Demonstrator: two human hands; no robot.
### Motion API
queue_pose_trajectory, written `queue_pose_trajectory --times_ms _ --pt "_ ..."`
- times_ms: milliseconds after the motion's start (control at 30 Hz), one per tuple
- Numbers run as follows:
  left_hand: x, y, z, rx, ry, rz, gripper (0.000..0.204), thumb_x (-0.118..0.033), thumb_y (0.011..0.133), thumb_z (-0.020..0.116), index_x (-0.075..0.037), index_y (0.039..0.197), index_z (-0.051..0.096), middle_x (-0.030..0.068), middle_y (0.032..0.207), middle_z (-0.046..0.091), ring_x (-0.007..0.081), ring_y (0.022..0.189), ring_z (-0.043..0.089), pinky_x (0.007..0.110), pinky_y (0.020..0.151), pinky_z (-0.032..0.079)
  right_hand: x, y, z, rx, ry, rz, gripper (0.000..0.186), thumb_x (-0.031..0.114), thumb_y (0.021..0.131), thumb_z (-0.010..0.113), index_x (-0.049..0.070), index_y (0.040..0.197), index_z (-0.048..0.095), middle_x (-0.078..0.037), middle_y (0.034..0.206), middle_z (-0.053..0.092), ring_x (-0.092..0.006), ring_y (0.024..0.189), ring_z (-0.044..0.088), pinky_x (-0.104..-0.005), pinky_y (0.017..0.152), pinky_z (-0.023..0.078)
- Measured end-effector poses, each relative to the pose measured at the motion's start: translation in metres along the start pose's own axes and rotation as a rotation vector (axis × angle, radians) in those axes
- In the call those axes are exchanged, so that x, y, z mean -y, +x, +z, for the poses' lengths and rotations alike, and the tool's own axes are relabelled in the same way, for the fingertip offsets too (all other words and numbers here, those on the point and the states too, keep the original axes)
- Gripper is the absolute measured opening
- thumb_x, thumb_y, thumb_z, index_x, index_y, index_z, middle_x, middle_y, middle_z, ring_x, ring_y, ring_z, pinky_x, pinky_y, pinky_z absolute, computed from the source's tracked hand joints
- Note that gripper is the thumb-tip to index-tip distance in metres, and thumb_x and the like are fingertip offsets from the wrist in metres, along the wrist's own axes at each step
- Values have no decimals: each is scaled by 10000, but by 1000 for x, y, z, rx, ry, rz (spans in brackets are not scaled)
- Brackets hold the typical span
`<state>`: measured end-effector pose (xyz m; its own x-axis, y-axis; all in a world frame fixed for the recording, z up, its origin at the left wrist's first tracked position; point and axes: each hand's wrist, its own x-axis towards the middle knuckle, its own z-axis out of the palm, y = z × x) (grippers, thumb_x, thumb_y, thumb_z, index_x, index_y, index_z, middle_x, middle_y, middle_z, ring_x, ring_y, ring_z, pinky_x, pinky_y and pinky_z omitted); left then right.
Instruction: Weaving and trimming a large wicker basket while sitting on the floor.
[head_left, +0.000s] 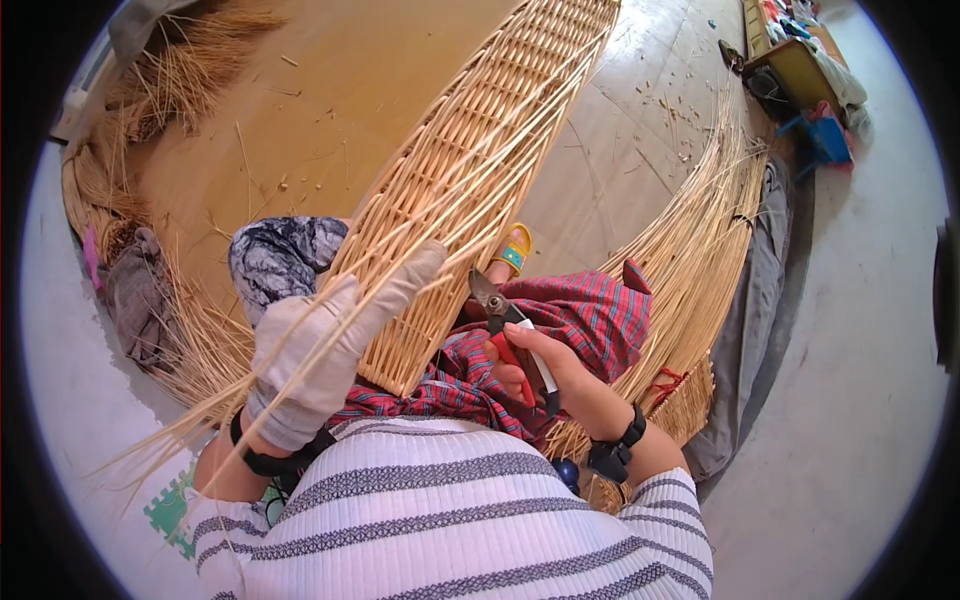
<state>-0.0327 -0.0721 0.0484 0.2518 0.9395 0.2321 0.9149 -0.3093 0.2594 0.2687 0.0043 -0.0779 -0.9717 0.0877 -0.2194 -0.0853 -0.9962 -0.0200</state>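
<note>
A long woven wicker panel slants from my lap up to the far edge of the view. Several loose wicker canes run lengthwise over it. My left hand, in a pale work glove, grips these canes near the panel's close end, its index finger stretched along them. Their loose ends fan out past the glove to the lower left. Just right of the panel, my right hand is bare and wrapped round the red and white handles of pruning shears. The shears' blades point up and left, apart from the canes.
A large bundle of canes lies to the right on grey cloth. More canes are heaped at the far left. Red plaid cloth covers my lap. Cane offcuts dot the floor. A blue stool stands at the far right.
</note>
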Motion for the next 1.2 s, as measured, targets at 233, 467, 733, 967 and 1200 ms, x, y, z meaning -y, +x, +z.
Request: queue_pose_trajectory --times_ms 233,467,733,967,1200 --pt "-10 28 -26 30 -17 -92 673 -38 863 647 -211 1507 555 96 717 596 267 565 601 405 537 514 45 9 15 -410 -429 -121 566 542 1068 446 18 1168 636 -68 893 658 -169 846 645 -327 690 528" --pt "0 44 -33 101 73 -383 968 58 749 740 -152 1619 371 154 1078 723 251 608 588 339 598 519 67 3 24 -501 -405 -76 596 584 1041 481 41 1229 639 -92 940 682 -182 855 673 -366 752 559" --pt "0 58 -27 128 13 -563 978 -218 838 818 -139 1643 267 204 871 726 353 769 722 416 631 556 101 -1 -16 -437 -276 -276 542 530 1036 515 12 1144 632 -51 761 665 -171 621 643 -292 537 518" --pt "21 53 79 442 125 -461 493 -448 839 782 -83 1143 652 143 774 704 349 757 712 456 648 538 94 4 3 -538 -433 -271 497 484 1058 467 30 1177 631 -72 848 685 -174 678 653 -287 572 519" --pt "52 101 48 69 108 -118 166 -160 880 685 -43 995 667 140 851 671 315 797 681 417 721 536 112 -9 28 -461 -542 -195 585 550 1055 444 22 1239 616 -100 971 695 -209 912 689 -349 745 573"
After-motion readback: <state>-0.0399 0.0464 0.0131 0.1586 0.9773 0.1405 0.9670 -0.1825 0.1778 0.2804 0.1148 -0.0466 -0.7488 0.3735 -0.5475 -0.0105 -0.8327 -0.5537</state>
